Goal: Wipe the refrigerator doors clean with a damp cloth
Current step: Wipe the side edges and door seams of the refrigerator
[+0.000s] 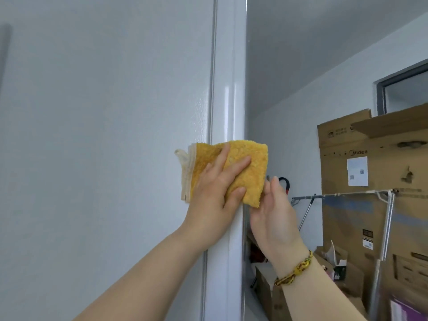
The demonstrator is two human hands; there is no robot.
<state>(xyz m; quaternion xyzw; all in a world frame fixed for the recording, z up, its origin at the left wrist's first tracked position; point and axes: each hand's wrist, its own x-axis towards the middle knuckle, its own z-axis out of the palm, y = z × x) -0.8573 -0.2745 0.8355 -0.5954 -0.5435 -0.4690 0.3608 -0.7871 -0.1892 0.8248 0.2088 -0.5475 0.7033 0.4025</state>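
The left hand (215, 186) is pressing the yellow cloth (252, 163) flat against the rounded right edge of the refrigerator door (104, 135). Its fingers (236, 164) are lying straight and slightly spread across the cloth's face. The thumb is resting on the lower part of the cloth, so the palm is pushing the cloth rather than gripping it. The cloth is sitting about midway up the visible door. It is wrapping over the glossy white edge strip (228, 89), and its right part is hanging free past the edge. A cream border with a small loop (181, 156) is showing along its left side, against the door's flat front.

The right hand (273, 216) is standing upright just to the right of the door edge, below and beside the cloth's lower right corner. It is open, with the palm facing left and the fingers straight and pointing up. Its fingertips (275, 181) are reaching the cloth's right side, but it cannot be told whether they are touching the cloth or only sitting beside it. A woven yellow bracelet (294, 269) is circling that wrist.

Behind the right hand, tall cardboard boxes (347, 144) are leaning against the wall. A metal drying rack (347, 194) is standing in front of them.
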